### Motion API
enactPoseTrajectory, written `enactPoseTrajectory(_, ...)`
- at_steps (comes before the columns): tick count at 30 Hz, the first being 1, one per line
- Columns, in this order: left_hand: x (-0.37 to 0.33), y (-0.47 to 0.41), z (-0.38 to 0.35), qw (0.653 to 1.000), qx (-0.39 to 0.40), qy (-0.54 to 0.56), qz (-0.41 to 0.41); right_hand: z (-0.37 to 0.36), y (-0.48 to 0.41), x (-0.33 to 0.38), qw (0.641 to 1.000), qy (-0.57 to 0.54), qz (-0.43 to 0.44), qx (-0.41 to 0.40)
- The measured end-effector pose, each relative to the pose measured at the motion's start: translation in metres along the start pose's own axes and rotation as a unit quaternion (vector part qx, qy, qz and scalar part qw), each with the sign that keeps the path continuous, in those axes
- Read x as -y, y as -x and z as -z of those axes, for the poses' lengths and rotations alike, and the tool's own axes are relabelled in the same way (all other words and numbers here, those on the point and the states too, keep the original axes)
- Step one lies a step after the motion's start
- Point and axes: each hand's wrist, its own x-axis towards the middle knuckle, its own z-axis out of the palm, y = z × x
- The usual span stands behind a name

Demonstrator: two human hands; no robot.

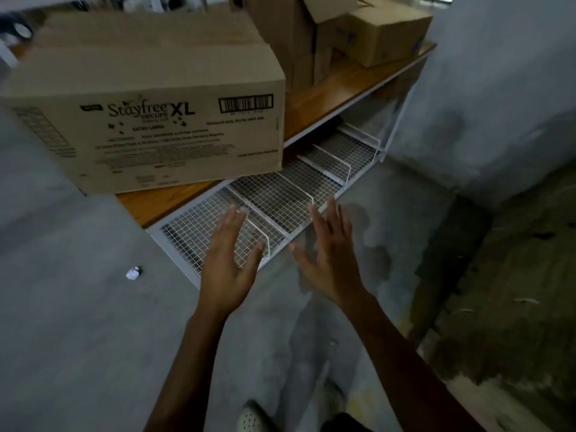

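A large brown cardboard box (149, 120) printed "Stayfree secure XL" sits on the wooden shelf (318, 98) at upper left, its front overhanging the shelf edge. My left hand (227, 260) and my right hand (330, 257) are both stretched forward below the box, fingers straight, palms facing each other, holding nothing. They hover over the front edge of a white wire-mesh bottom shelf (280, 198) with upright wire dividers. Neither hand touches the box.
More cardboard boxes (383, 32) stand further back on the wooden shelf. A grey concrete wall (498, 104) rises on the right. A crumpled paper scrap (133, 272) lies on the grey floor at left. My shoe (252, 416) shows at the bottom.
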Motion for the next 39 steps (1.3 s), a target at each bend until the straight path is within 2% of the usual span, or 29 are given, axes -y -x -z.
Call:
enactPoseTrajectory(5, -0.019, 0.003, -0.029, 0.999, 0.024, -0.028, -0.005, 0.020, 0.012, -0.029, 0.998, -0.032, -0.052, 0.027)
enactPoseTrajectory(14, -0.084, -0.026, -0.107, 0.999, -0.010, -0.042, -0.033, 0.080, -0.018, -0.099, 0.997, -0.071, 0.010, 0.008)
enactPoseTrajectory(17, -0.096, -0.046, -0.121, 0.997, -0.024, -0.060, -0.042, 0.092, -0.044, -0.114, 0.997, -0.074, 0.007, 0.004)
enactPoseTrajectory(27, -0.086, -0.152, -0.110, 0.987, -0.086, -0.131, -0.037, 0.090, -0.157, -0.131, 0.989, -0.134, 0.059, -0.004)
enactPoseTrajectory(31, -0.074, -0.206, -0.099, 0.977, -0.133, -0.156, -0.051, 0.073, -0.214, -0.128, 0.986, -0.147, 0.073, 0.017)
enactPoseTrajectory(39, -0.057, -0.315, -0.072, 0.962, -0.164, -0.209, -0.060, 0.036, -0.321, -0.119, 0.983, -0.137, 0.112, 0.054)
